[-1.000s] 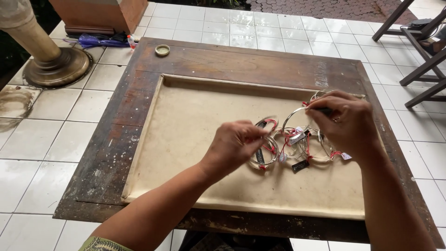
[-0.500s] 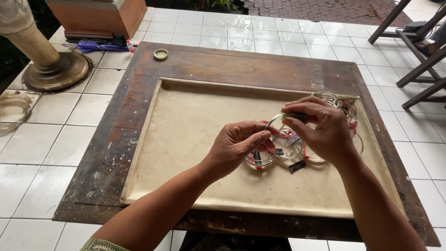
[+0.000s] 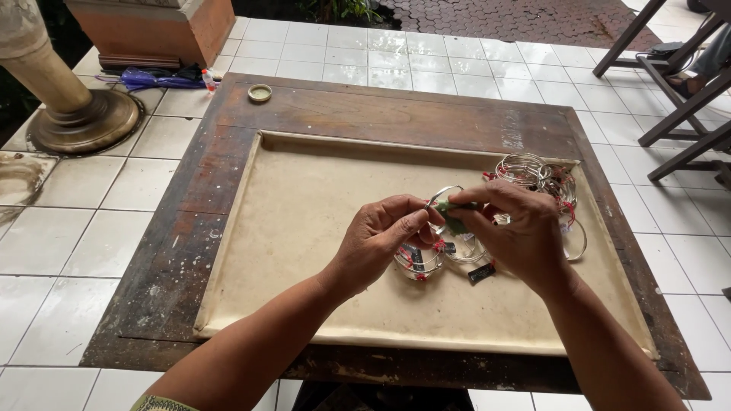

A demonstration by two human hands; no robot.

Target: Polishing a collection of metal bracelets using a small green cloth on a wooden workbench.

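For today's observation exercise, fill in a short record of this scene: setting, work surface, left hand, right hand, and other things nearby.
Setting: white tiled floor, outdoors
Work surface: low dark wooden table with a beige padded inset
Left hand: pinches a silver bangle
Right hand: fingers on the same bangle, with a small green piece
On the pad: more tagged bangles
Nearby: small round lid, stone pedestal base, folding chair legs

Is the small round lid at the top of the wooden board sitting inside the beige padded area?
No, the small round lid lies on the dark wooden board, apart from the beige padded area where both hands work.
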